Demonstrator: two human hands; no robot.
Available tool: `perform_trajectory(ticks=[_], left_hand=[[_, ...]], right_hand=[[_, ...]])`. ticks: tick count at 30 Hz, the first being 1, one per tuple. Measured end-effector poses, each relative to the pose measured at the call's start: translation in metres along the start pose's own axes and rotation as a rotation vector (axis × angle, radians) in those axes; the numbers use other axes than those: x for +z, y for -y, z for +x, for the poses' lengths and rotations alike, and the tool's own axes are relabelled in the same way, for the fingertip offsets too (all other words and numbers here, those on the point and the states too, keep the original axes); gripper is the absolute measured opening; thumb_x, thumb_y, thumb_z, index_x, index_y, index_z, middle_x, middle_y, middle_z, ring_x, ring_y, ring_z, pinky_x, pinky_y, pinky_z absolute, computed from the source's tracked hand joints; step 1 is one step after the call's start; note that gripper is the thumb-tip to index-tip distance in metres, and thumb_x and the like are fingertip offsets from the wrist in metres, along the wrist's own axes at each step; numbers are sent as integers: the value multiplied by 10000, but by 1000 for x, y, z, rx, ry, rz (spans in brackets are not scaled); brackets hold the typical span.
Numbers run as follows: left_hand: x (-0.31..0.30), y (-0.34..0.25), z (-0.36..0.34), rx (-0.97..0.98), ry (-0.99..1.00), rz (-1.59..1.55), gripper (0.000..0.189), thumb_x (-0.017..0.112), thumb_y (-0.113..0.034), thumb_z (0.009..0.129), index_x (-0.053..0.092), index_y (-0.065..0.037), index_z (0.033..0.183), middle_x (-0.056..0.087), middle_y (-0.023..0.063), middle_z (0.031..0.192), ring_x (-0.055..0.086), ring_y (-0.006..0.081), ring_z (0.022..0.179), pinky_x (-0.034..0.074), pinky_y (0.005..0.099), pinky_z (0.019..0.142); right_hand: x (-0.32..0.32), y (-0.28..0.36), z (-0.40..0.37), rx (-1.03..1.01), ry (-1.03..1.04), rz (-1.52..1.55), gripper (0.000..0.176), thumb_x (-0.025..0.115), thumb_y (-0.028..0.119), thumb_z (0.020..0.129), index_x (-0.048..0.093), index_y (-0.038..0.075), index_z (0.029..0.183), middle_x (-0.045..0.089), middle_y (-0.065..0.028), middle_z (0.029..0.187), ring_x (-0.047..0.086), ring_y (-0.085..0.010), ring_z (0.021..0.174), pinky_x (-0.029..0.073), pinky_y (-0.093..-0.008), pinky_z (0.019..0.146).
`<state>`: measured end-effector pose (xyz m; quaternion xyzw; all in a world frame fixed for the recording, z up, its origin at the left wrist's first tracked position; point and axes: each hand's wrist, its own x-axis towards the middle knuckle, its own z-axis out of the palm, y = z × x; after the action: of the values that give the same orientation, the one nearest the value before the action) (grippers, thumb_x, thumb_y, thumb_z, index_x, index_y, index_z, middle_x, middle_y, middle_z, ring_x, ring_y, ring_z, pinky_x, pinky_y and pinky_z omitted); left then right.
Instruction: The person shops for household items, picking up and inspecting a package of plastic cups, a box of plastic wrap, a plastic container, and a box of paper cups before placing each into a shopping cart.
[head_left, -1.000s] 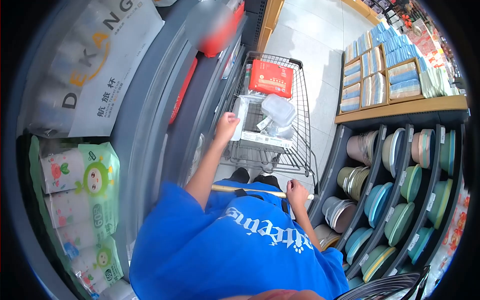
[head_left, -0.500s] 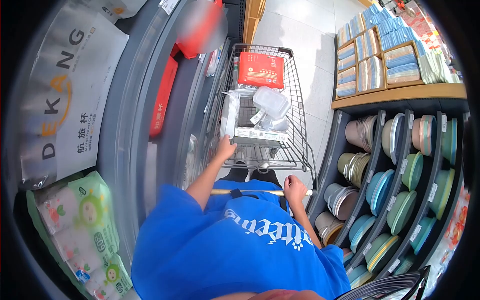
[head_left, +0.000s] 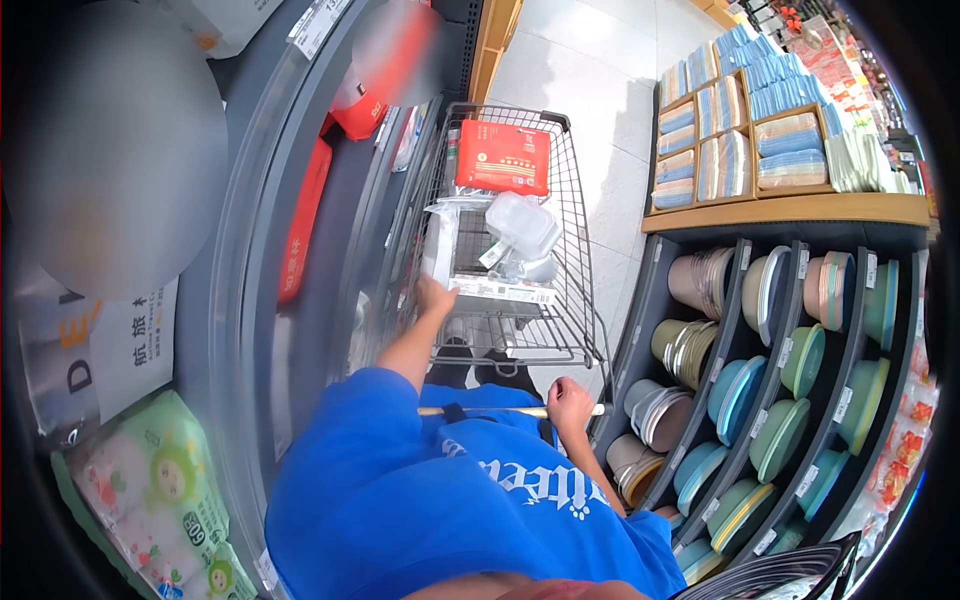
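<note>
A wire shopping cart [head_left: 578, 230] stands in front of me. My left hand [head_left: 436, 297] reaches to its near left part, fingers at the lower end of a white package [head_left: 441, 240]; the fingertips are partly hidden. My right hand [head_left: 570, 405] is closed around the cart's handle bar [head_left: 508, 410], near its right end. Inside the cart are a red package [head_left: 504, 157], a clear plastic container [head_left: 522, 224] and a long white box [head_left: 503, 290] lying across the near side.
Grey shelving [head_left: 235, 240] runs close along the left, with a green pack [head_left: 165, 480] and red bags [head_left: 305, 225]. On the right, a rack holds stacked bowls [head_left: 738, 388] below folded towels [head_left: 790, 150]. Tiled floor [head_left: 600, 60] shows beyond the cart.
The view has shifted, so the cart sits slightly lower and further left. My left hand is still at the white package's lower end, and my right hand is still at the handle bar.
</note>
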<state>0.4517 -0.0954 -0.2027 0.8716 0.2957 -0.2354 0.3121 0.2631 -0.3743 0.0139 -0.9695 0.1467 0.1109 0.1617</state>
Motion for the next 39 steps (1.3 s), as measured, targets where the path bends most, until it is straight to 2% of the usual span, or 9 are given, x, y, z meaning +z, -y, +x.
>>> perform_trajectory(ticks=[5, 14, 23, 26, 27, 29, 32, 34, 39], left_hand=[[-3, -18, 12, -181, 85, 14, 1120, 909, -405, 677, 253, -8, 1494, 406, 250, 1505, 433, 403, 1378, 401, 534, 1095], [-32, -38, 19, -161, 60, -112, 800, 888, -319, 662, 510, 0, 1291, 633, 245, 1251, 608, 425, 1189, 512, 508, 969], [-132, -79, -82, 237, -74, -461, 717, 853, -317, 695, 577, 42, 1252, 704, 229, 1124, 684, 366, 1039, 522, 439, 916], [-159, -94, -110, 342, 130, -1116, 681, 825, -307, 749, 578, 77, 1255, 717, 182, 1070, 695, 276, 986, 536, 394, 877], [-175, -102, -126, 326, 232, -1205, 648, 788, -302, 788, 579, 96, 1254, 700, 155, 1101, 672, 220, 1016, 527, 360, 888], [-188, -111, -151, 364, 346, -1322, 677, 752, -283, 798, 520, 72, 1326, 657, 162, 1209, 639, 244, 1115, 503, 367, 957], [-211, -130, -194, 500, 540, -1434, 787, 727, -283, 798, 403, 40, 1439, 579, 170, 1340, 579, 258, 1234, 467, 388, 1044], [-220, -135, -217, 598, 690, -1498, 812, 729, -285, 793, 381, 25, 1458, 564, 168, 1361, 576, 262, 1244, 463, 400, 1060], [-230, -127, -224, 723, 949, -1399, 861, 746, -291, 764, 367, -10, 1484, 535, 144, 1405, 535, 281, 1303, 443, 419, 1092]], right_hand=[[-1, 0, 2, 4, 43, -18, 118, 646, 197, 850, 701, 98, 819, 699, -140, 785, 676, -379, 713, 519, -498, 649], [-2, 1, 5, 4, 43, -31, 118, 654, 205, 843, 706, 106, 808, 698, -125, 769, 677, -357, 700, 514, -477, 627], [-6, 6, -5, -2, -40, 243, 174, 726, 219, 866, 699, 65, 943, 710, -98, 855, 686, -283, 696, 533, -407, 656], [13, -10, 13, -86, -111, 634, 247, 737, 194, 874, 671, 31, 1046, 687, -127, 1028, 692, -246, 842, 547, -381, 754], [-3, 2, 22, -101, 3, 644, 309, 697, 155, 903, 644, 9, 1170, 623, -152, 1196, 648, -238, 1077, 533, -367, 881], [-29, 44, 42, -135, 177, 958, 556, 712, 263, 913, 519, 34, 1382, 536, -138, 1381, 526, -249, 1294, 460, -394, 1028], [-51, 106, 54, -302, 272, 1650, 848, 721, 433, 901, 301, 56, 1535, 376, -106, 1547, 377, -266, 1425, 350, -432, 1139], [-79, 135, 51, -382, 181, 1793, 1010, 717, 562, 866, 185, 69, 1570, 291, -86, 1604, 304, -275, 1467, 274, -470, 1186], [-135, 168, 25, -398, 30, 1971, 851, 701, 431, 888, 291, 62, 1536, 407, -92, 1527, 395, -281, 1413, 309, -492, 1173]])
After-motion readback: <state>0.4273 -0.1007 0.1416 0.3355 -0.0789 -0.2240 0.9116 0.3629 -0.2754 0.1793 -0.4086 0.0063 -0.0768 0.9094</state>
